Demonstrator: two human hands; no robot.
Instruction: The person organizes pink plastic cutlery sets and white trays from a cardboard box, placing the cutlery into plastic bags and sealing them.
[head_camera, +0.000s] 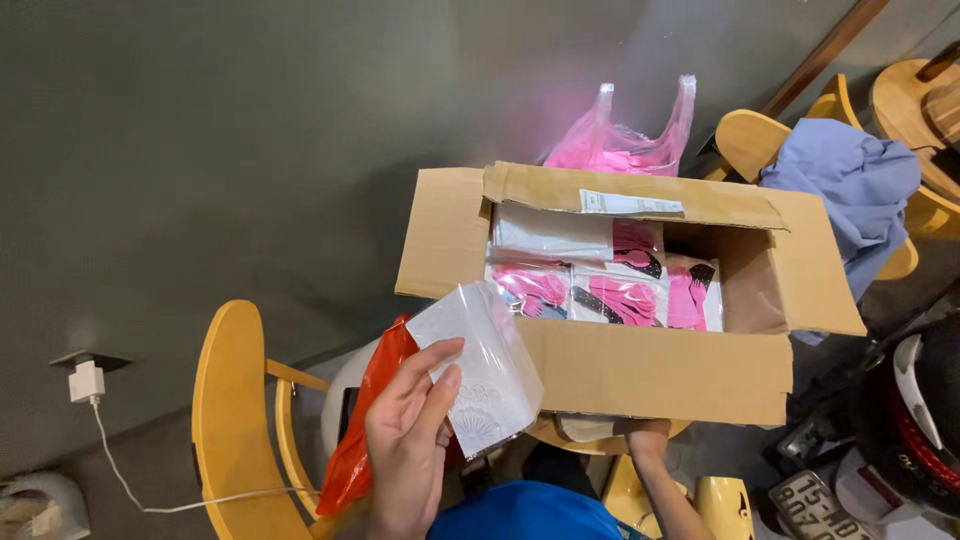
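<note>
My left hand holds a small clear plastic packet with white lacy contents, thumb and fingers pinching its lower left side, just in front of an open cardboard box. The box holds several clear packets of pink and black items. My right hand is under the box's near bottom edge, mostly hidden, and seems to be supporting it.
A pink plastic bag lies behind the box. Yellow wooden chairs stand at left and at right, the latter with a blue cloth. A red bag sits beside my left hand. A white charger is plugged into the floor.
</note>
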